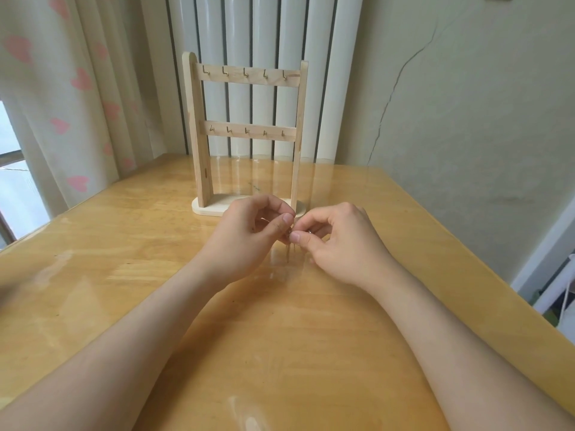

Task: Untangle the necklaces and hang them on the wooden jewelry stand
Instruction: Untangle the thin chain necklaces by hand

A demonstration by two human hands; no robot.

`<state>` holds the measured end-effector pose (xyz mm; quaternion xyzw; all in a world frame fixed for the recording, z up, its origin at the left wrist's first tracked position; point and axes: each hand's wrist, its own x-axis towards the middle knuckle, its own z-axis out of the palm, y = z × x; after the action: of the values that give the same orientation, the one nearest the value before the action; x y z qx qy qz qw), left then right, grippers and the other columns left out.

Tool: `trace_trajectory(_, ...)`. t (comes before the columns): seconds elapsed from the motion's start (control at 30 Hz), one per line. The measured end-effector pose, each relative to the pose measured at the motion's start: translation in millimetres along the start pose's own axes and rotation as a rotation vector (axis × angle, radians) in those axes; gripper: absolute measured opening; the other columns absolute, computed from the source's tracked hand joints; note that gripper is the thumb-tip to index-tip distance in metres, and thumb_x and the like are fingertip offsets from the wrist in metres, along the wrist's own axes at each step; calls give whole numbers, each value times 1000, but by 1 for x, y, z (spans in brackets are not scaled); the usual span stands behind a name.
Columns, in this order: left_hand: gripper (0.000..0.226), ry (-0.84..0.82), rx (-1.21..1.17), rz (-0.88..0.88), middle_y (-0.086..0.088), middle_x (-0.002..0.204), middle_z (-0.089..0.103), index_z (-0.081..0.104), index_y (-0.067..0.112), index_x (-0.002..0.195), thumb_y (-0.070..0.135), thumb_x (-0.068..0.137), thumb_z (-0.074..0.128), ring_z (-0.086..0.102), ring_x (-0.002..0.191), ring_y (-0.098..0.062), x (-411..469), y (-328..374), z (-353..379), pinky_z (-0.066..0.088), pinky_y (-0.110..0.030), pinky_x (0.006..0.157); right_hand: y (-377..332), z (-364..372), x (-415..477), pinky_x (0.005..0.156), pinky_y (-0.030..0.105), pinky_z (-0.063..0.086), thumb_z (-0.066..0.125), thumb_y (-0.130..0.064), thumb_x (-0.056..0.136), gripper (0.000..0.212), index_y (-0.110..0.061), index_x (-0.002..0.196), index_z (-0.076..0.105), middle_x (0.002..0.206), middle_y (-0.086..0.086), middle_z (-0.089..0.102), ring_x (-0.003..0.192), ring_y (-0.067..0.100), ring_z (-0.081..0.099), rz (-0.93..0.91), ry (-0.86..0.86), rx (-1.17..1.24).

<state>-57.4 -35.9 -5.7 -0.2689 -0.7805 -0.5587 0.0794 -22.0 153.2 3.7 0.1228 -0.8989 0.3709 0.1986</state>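
Both hands meet mid-frame: my left hand (pixel 258 225) and right hand (pixel 336 237) each pinch tangled necklaces (pixel 288 251), fine chain dangling toward surface (pixel 280 337). Just behind, upper centre, wooden jewelry stand (pixel 196 135) upright.

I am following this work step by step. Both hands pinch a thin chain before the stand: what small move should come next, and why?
Probably draw the left hand and right hand slightly apart to tease the strands loose. They pinch the necklaces at one spot, a faint strand hangs below, and every hook on the jewelry stand is bare.
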Motion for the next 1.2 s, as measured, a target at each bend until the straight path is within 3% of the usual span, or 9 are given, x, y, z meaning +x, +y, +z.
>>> trace_trajectory(0.17, 9, -1, -75, -54, -8, 89, 79, 74, 11, 105, 17, 105, 68, 78, 83, -19, 1, -2, -1, 63, -34, 87, 3, -1, 1, 74, 44, 66, 77, -15, 93, 14, -24, 84, 82, 80, -7, 80, 74, 14, 76, 24, -33, 117)
trace_trajectory(0.23, 10, -18, -130, -87, -10, 91, 80, 75, 10, 106, 17, 105, 68, 78, 86, -21, 1, -1, -2, 63, -36, 91, 4, -2, 2, 73, 43, 65, 76, -15, 93, 16, -25, 81, 80, 78, -8, 79, 72, 15, 76, 26, -24, 124)
trace_trajectory(0.37, 10, -71, -186, -137, -8, 98, 82, 79, 11, 108, 15, 100, 75, 79, 98, -22, -1, 2, -3, 62, -30, 95, 4, -4, 1, 64, 24, 56, 77, -19, 94, 16, -26, 80, 79, 69, -14, 75, 65, 10, 72, 39, -10, 84)
trace_trajectory(0.57, 23, -83, -187, -134, -7, 99, 82, 80, 13, 108, 5, 87, 86, 79, 93, -17, -1, 1, -3, 62, -27, 90, 5, -6, 1, 79, 44, 64, 78, -17, 91, 14, -25, 80, 82, 73, -7, 77, 75, 20, 76, 61, 2, 109)
trace_trajectory(0.73, 22, -86, -114, -44, -2, 104, 82, 79, 14, 112, 3, 93, 81, 79, 101, -18, 0, 1, -2, 63, -34, 95, 4, -6, 1, 69, 36, 60, 75, -18, 88, 18, -24, 71, 76, 68, -8, 74, 70, 22, 73, 78, 16, 98)
trace_trajectory(0.9, 25, -45, -36, 8, 2, 109, 77, 74, 22, 110, 3, 94, 78, 78, 92, -21, -1, 1, 0, 64, -49, 89, 6, -3, 0, 66, 30, 57, 74, -20, 92, 17, -23, 76, 77, 69, -4, 74, 69, 22, 72, 86, -11, 105)
trace_trajectory(1.03, 25, -37, 36, 79, 4, 109, 72, 69, 18, 107, 1, 92, 79, 78, 87, -17, 0, 0, 1, 64, -37, 78, 5, -3, 0, 60, 15, 50, 79, -21, 88, 10, -24, 79, 82, 72, -5, 76, 64, 11, 71, 91, 19, 85)
trace_trajectory(1.13, 26, -20, 123, 113, 10, 103, 70, 66, 22, 102, 4, 91, 82, 77, 88, -12, 0, -2, 3, 53, -18, 72, 4, -3, 1, 58, 12, 47, 78, -21, 88, 11, -25, 78, 79, 70, -7, 75, 58, 5, 66, 101, -3, 50)
trace_trajectory(1.2, 26, -3, 155, 121, 12, 100, 70, 66, 24, 99, 5, 91, 82, 76, 88, -10, 1, -2, 3, 50, -17, 70, 4, -3, 1, 59, 14, 47, 77, -23, 91, 12, -26, 79, 77, 72, -5, 75, 59, 6, 66, 107, -23, 43)
